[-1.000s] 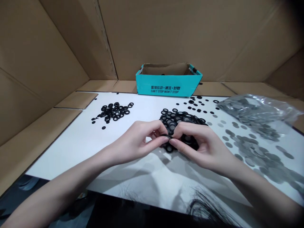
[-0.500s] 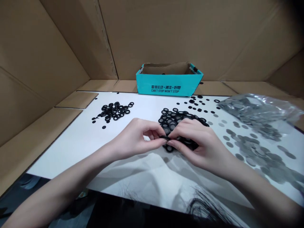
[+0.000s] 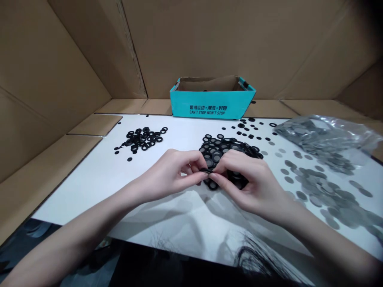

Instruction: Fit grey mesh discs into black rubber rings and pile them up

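Pinching one thin, black, round ring (image 3: 204, 170) between both grips: your left hand (image 3: 175, 171) has its left side, your right hand (image 3: 259, 179) its right, so neither is nearer. Ring looks nearly edge-on, long axis running left-right between fingertips, above the white desk (image 3: 89, 181). Pile of black rings with grey centres (image 3: 216, 151) sits just beyond and rightward. Can't tell if yours has a centre.

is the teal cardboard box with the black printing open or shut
Open: nothing covers the top of the teal cardboard box with black printing, and its brown inner walls show.
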Demonstrator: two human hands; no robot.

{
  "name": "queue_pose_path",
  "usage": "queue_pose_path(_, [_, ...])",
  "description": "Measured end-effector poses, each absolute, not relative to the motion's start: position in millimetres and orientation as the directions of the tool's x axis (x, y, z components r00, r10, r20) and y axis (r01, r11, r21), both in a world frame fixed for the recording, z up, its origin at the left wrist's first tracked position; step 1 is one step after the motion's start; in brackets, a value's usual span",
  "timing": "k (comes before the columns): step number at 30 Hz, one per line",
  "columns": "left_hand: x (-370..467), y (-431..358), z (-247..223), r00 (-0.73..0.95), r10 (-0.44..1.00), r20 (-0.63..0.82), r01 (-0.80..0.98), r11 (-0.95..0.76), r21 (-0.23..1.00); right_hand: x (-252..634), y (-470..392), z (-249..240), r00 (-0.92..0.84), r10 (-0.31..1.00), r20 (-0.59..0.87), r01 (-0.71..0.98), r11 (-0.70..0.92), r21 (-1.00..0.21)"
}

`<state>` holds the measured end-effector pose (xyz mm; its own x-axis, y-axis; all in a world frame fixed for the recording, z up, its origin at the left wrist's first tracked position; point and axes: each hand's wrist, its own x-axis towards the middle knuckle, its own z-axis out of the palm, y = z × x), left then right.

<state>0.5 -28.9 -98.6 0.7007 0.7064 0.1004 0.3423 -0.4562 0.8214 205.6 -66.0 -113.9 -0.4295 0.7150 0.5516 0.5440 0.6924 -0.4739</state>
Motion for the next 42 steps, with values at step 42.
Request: queue_pose_path(42, [2.4, -32.5, -98.0, 0.712, 0.691, 0.122, 0.299, -0.456, 0.838, 208.3, -65.0, -120.8, -0.474, 0.587, 0.656, 0.584, 0.767, -0.264])
